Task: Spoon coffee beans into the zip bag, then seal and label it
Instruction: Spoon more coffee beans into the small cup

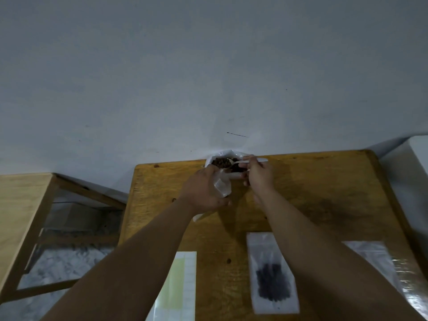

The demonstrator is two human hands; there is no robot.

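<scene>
An open white bag of brown coffee beans (221, 162) stands at the far edge of the wooden table (324, 193). My right hand (258, 173) grips a white plastic spoon (236, 163) whose bowl sits among the beans. My left hand (205, 189) holds a small clear zip bag (223, 185) just in front of the bean bag, with its mouth toward the spoon. Whether any beans lie inside that zip bag cannot be told.
A filled zip bag of dark beans (273, 274) lies flat near the table's front. A sheet of labels (179, 286) lies to its left, and more clear bags (379, 258) to the right. A second wooden table (25, 205) stands at the left, a wall behind.
</scene>
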